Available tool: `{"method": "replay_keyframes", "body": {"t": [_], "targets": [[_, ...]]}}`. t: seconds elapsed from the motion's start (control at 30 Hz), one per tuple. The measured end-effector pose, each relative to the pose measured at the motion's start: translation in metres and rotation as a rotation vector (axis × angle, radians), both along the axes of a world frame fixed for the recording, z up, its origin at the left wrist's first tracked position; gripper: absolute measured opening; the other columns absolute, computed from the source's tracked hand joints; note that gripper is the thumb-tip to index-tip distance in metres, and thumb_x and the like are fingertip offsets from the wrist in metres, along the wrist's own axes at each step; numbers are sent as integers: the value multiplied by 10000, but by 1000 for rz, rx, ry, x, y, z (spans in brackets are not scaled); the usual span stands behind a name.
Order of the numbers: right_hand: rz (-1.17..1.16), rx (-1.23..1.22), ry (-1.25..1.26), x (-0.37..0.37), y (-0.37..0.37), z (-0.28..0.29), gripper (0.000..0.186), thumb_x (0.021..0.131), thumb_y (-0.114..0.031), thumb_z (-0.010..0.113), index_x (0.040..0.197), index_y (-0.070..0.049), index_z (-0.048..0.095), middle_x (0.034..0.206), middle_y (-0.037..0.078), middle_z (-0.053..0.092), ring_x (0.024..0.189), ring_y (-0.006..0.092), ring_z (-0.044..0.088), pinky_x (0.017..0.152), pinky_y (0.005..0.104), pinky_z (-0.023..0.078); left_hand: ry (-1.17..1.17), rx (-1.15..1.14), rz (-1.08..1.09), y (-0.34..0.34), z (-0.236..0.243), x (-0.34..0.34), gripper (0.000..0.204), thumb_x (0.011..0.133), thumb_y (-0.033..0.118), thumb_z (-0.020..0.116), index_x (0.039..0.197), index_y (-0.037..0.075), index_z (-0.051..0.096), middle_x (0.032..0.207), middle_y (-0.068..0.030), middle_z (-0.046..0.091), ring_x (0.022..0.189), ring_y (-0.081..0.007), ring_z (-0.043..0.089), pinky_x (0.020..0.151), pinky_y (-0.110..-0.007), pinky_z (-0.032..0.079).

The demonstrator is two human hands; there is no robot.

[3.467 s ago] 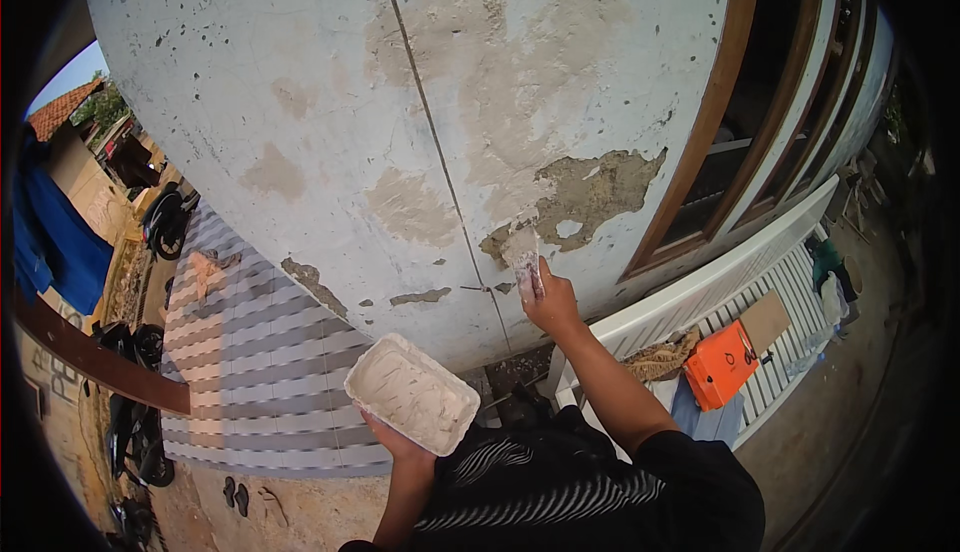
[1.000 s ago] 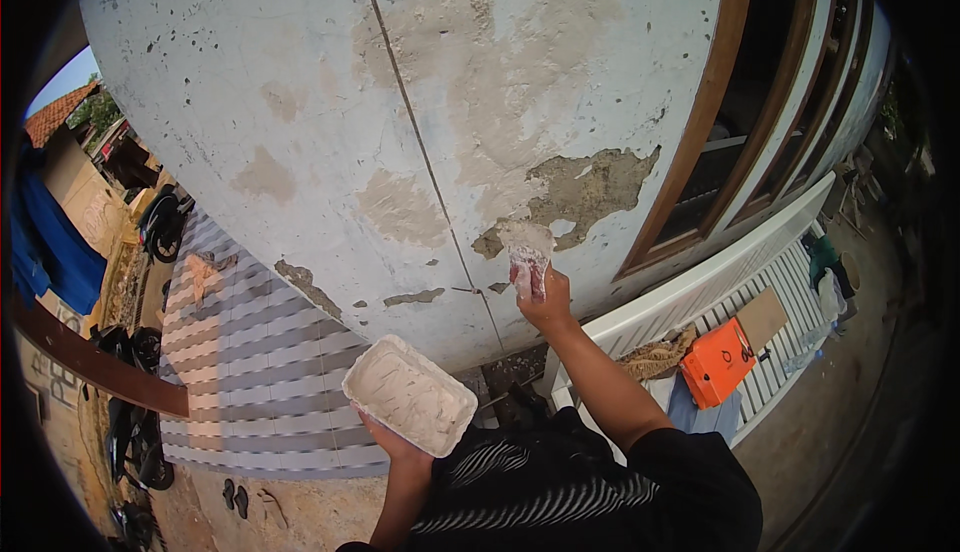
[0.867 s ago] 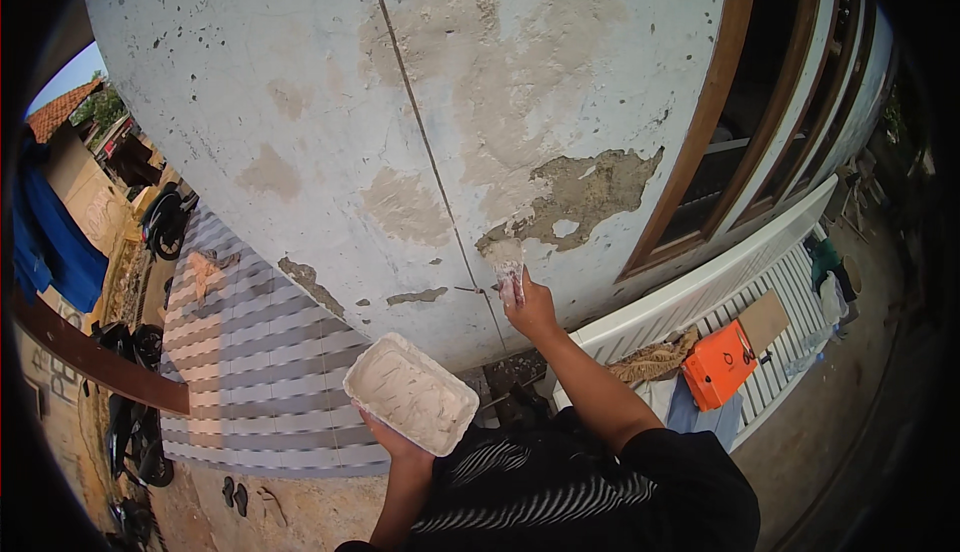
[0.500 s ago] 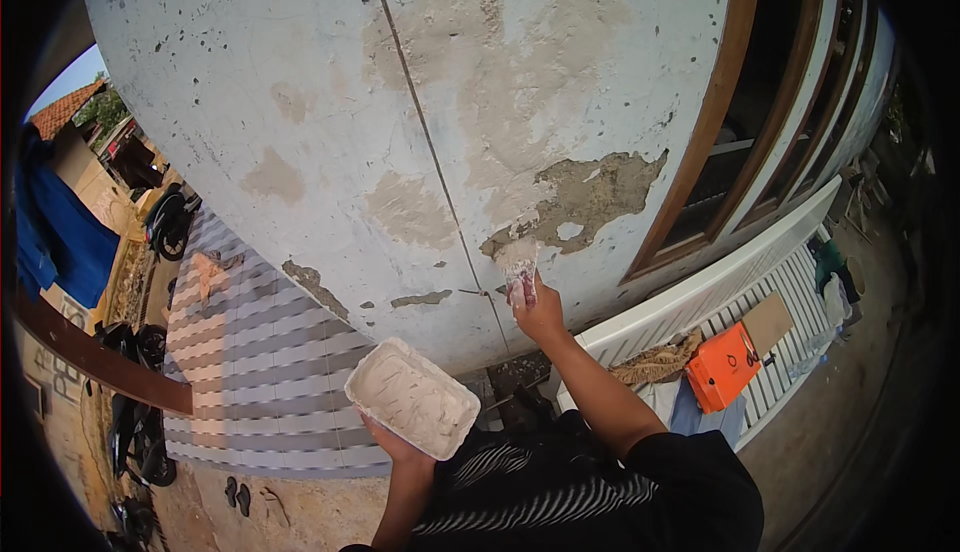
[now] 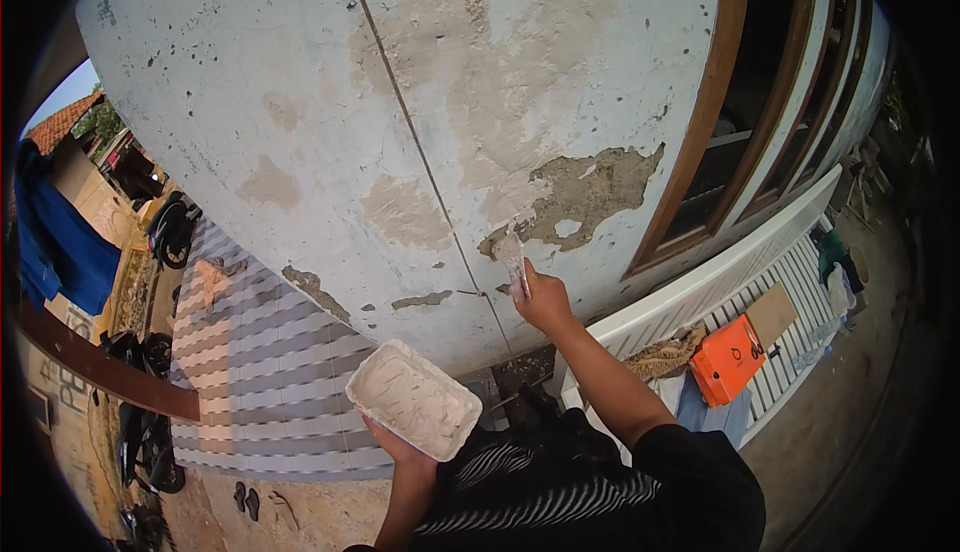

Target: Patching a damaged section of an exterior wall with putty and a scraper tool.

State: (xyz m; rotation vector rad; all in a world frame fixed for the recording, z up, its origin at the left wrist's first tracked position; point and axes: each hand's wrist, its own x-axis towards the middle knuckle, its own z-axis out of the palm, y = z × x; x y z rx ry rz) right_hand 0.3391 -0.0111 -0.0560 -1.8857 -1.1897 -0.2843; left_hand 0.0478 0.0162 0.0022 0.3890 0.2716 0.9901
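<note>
My right hand (image 5: pixel 543 297) grips a small putty knife (image 5: pixel 513 258) and presses its blade against the white wall (image 5: pixel 300 102), at the left end of a bare brown patch (image 5: pixel 590 192) where the coating has broken away. My left hand (image 5: pixel 400 447) holds up a white rectangular tray (image 5: pixel 413 399) of pale filler paste from beneath, below and left of the knife. A thin vertical crack (image 5: pixel 420 152) runs down the wall just left of the blade.
A brown wooden window frame (image 5: pixel 700 132) borders the wall on the right. Below it lie a white slatted bench (image 5: pixel 740 302), an orange box (image 5: pixel 727 360) and a cardboard piece (image 5: pixel 772 314). Motorbikes (image 5: pixel 170 232) and a blue cloth (image 5: pixel 55 242) are at the left.
My right hand has worked the knife up and down over the left end of the bare patch, and now it sits slightly higher than half a second ago. The tray has stayed put.
</note>
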Motion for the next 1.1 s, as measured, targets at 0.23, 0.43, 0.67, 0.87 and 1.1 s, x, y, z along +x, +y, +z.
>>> {"method": "replay_keyframes", "body": {"t": [0.23, 0.43, 0.67, 0.87, 1.1], "targets": [[-5, -140, -6, 3, 0, 2, 327, 835, -195, 578, 1079, 7, 498, 592, 170, 580, 546, 363, 596, 503, 444, 478, 0, 16, 18, 0, 4, 1, 630, 906, 589, 362, 1363, 156, 386, 1360, -64, 445, 1207, -317, 468, 980, -496, 415], [34, -176, -3, 10, -3, -3, 395, 835, -209, 575, 1145, 20, 492, 618, 185, 593, 561, 366, 601, 513, 440, 484, -16, 26, 15, -2, 3, 1, 634, 905, 589, 364, 1369, 157, 382, 1371, -62, 438, 1207, -326, 465, 979, -515, 409], [66, -97, 85, 12, -9, -19, 385, 852, -215, 569, 1174, -17, 499, 621, 191, 595, 576, 372, 604, 526, 436, 490, 7, -22, 37, -3, 2, 1, 617, 910, 582, 355, 1358, 159, 393, 1351, -64, 454, 1191, -318, 481, 968, -497, 425], [75, -172, 113, 14, -13, -24, 352, 859, -223, 564, 1153, -39, 507, 622, 186, 593, 574, 366, 607, 527, 445, 483, 15, -29, 49, -4, 0, 2, 617, 912, 583, 349, 1356, 157, 394, 1347, -65, 456, 1183, -318, 487, 963, -496, 430], [56, -100, 225, 8, -11, -15, 294, 858, -222, 561, 1088, -42, 532, 650, 176, 599, 589, 366, 607, 534, 420, 483, 17, -57, 47, -7, 1, 3, 626, 910, 588, 348, 1359, 154, 388, 1353, -69, 449, 1184, -323, 486, 963, -502, 430]]}}
